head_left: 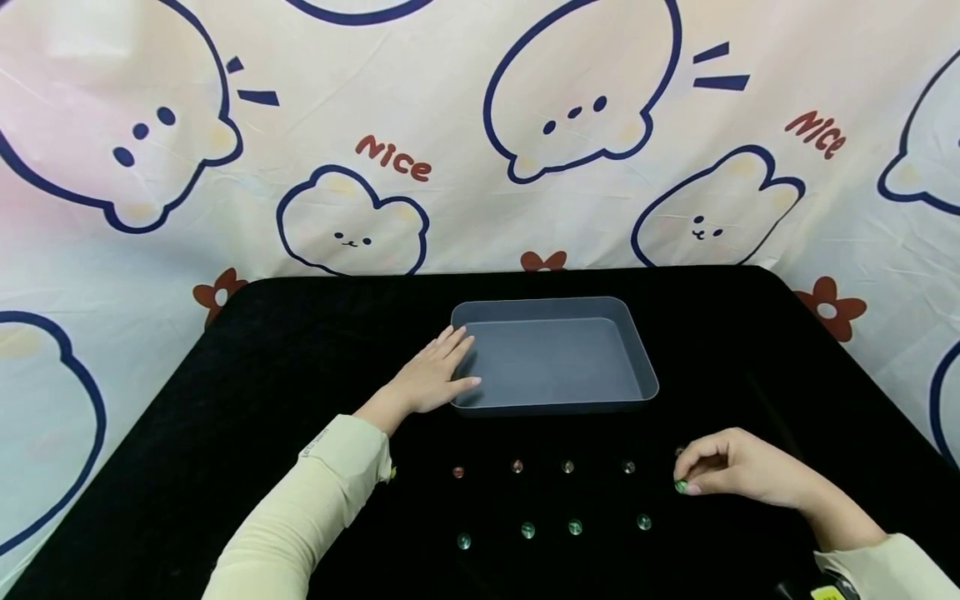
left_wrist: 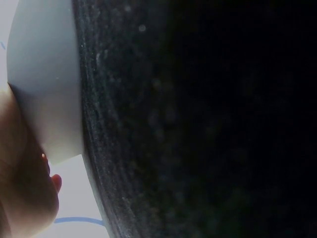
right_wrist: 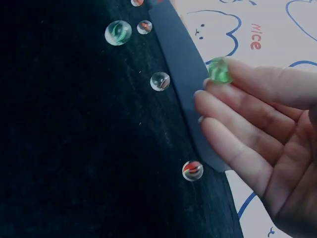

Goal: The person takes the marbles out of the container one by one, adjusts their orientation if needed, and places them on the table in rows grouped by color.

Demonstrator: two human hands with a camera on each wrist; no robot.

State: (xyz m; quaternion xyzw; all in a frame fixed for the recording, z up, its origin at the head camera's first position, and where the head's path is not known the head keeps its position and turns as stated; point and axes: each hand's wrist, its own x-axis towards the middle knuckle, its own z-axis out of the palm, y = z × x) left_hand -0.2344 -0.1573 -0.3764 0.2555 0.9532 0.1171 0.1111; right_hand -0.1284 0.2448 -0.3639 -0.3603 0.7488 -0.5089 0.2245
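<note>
My right hand (head_left: pixel 738 471) pinches a green marble (head_left: pixel 681 487) between thumb and finger, at the right end of the marbles. The right wrist view shows this green marble (right_wrist: pixel 220 70) at the fingertips, raised off the black cloth. With fingers spread straight, my left hand (head_left: pixel 431 372) rests on the left rim of a grey rectangular tray (head_left: pixel 555 362). Nearer to me lie two rows of glass marbles, the back row reddish and clear, among them a red marble (head_left: pixel 458 472). Greenish ones form the front row, including a green marble (head_left: pixel 575 527).
A black cloth (head_left: pixel 337 333) covers the table. Behind it hangs a pale curtain (head_left: pixel 465 83) printed with cartoon figures. Beside my left sleeve (head_left: pixel 322 492) a yellowish marble (head_left: pixel 392 473) is partly hidden. Another marble (right_wrist: pixel 192 170) with red swirls lies near my right hand.
</note>
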